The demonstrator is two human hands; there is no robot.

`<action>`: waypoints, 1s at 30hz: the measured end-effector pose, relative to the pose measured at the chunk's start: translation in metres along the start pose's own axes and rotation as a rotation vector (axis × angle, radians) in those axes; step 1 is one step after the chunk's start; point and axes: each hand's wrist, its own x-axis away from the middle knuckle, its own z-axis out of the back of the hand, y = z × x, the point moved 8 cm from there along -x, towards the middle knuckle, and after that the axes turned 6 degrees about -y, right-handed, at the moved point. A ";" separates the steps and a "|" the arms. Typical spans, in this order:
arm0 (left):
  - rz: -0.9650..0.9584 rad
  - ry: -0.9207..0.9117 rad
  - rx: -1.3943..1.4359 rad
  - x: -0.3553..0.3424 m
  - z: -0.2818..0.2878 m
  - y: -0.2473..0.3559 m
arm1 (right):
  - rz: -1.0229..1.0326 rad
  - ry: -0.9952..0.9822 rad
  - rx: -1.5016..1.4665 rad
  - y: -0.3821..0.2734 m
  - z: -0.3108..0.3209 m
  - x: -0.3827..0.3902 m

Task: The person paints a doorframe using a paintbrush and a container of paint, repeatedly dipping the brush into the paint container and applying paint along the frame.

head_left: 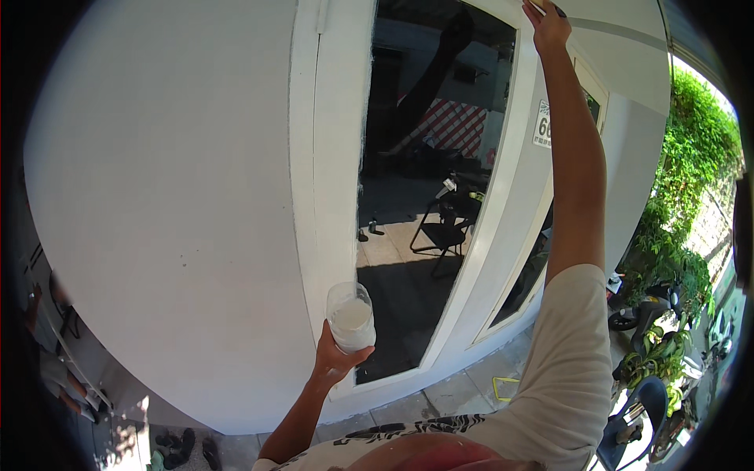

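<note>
My left hand (pixel 338 359) is wrapped round a clear plastic cup (pixel 363 337) of white paint (pixel 350 314). It holds the cup in front of the lower part of a white window frame (pixel 334 235). My right arm reaches high to the upper right, where my right hand (pixel 552 30) is closed round what looks like a paintbrush (pixel 539 7) with a pale handle. The picture's upper edge cuts off most of that brush, so its tip is hidden. Dark glass (pixel 416 290) fills the frame and mirrors my raised arm and a chair.
A plain white wall (pixel 173 173) spans the left. Past my right arm are a printed white plate (pixel 542 124), another window (pixel 522 271), a motorbike (pixel 656 306), plants (pixel 683 180) and a dark chair (pixel 640 420). Shoes (pixel 179 447) lie at the lower left; a person (pixel 59 369) shows at the left rim.
</note>
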 end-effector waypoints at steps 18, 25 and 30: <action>0.043 -0.080 0.104 -0.044 0.003 0.017 | 0.545 -0.168 1.255 -0.053 -0.101 -0.001; -0.106 -0.071 -0.014 -0.048 0.018 0.002 | 0.236 -0.404 0.455 -0.026 -0.172 0.013; 0.005 -0.079 0.008 -0.041 0.019 0.025 | 0.203 -0.198 0.830 -0.037 -0.049 -0.020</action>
